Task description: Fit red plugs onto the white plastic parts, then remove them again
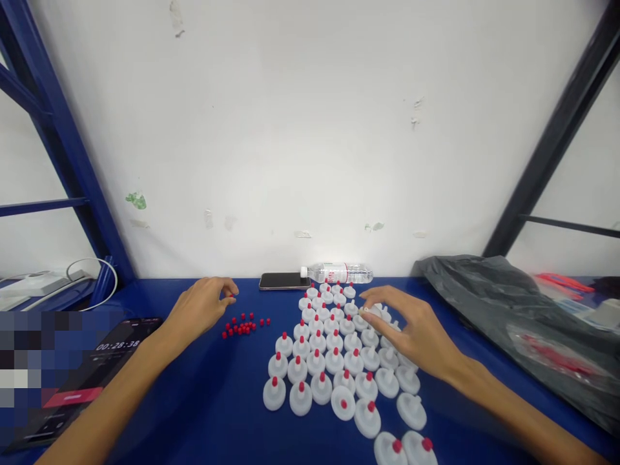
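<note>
My left hand (206,307) hovers over the blue table, finger and thumb pinched on a small red cap (233,296), of which only a bit shows. Below it lies a loose cluster of small red caps (242,328). At the right, my right hand (411,326) pinches a white round piece with a narrow spout (367,309); my fingers partly hide it. Many similar white discs with spouts (316,361) stand in rough rows between the hands. Those on the left wear red caps, while several on the right, like this bare disc (411,411), have uncapped spouts.
Along the wall lie a dark phone (284,281) and a clear water bottle (346,272). A large grey plastic bag (489,303) covers the right side. At the left rests a phone showing a timer (92,374), near a white cable (115,284).
</note>
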Available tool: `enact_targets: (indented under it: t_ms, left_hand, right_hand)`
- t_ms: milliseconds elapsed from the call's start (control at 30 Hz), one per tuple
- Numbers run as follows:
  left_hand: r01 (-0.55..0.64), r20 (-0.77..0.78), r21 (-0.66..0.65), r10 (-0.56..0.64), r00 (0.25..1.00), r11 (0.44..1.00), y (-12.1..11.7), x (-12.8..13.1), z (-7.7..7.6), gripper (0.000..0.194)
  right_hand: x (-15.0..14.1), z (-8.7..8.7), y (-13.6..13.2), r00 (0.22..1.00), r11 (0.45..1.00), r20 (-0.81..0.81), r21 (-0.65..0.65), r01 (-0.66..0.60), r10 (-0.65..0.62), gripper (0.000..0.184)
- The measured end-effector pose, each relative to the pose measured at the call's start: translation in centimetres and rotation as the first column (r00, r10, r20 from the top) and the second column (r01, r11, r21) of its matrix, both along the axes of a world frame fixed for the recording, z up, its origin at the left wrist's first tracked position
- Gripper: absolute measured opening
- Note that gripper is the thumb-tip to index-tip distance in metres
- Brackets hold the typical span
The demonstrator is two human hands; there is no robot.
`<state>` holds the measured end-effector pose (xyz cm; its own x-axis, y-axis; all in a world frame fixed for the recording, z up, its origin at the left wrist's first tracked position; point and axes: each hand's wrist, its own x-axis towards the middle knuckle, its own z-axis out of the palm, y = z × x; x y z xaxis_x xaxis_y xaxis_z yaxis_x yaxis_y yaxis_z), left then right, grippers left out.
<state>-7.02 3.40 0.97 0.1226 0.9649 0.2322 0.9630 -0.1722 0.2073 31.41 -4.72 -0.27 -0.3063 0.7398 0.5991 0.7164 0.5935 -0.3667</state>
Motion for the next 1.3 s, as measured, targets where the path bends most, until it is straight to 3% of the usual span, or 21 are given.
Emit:
enact_targets:
  t_ms: [133,233,400,533,600,833,1300]
  left_hand:
    - [0.018,0.028,-0.022,-0.017,0.999,1.0,0.4,-0.6,-0.5,0.021]
    - [0.014,0.049,-0.046,-0.012,0.999,0.999,0.7,-1.2,-1.0,0.023]
    - [-0.002,0.061,-0.071,0.007,0.998,0.997,1.1,-1.8,-1.3,0.027]
    - [-0.025,0.035,-0.075,0.028,0.999,0.997,1.1,-1.6,-1.0,0.025]
    - [-0.037,0.015,-0.085,0.038,0.999,0.996,1.0,-1.5,-1.0,0.022]
    - [-0.03,-0.029,-0.148,0.026,0.999,0.988,0.7,-1.7,-1.3,0.016]
    - [-0.036,-0.05,-0.241,0.024,0.998,0.97,0.0,-1.0,-0.6,0.017]
  right_hand:
    - [-0.2,0.5,-0.3,0.999,0.999,-0.019,-0.023,-0.038,0.037,0.017]
    - [0.0,1.4,-0.7,0.994,0.983,-0.023,-0.143,-0.112,0.11,0.02]
    - [0.9,2.9,-1.6,0.932,0.806,-0.026,-0.494,-0.327,0.362,0.02]
    - [1.4,3.4,-2.0,0.894,0.677,0.006,-0.656,-0.334,0.447,0.016]
    - [1.5,3.3,-2.0,0.889,0.642,0.031,-0.704,-0.305,0.456,0.018]
    - [1.1,2.9,-1.9,0.861,0.682,0.112,-0.664,-0.306,0.495,0.014]
    - [0.8,2.9,-1.9,0.86,0.632,0.087,-0.716,-0.296,0.502,0.013]
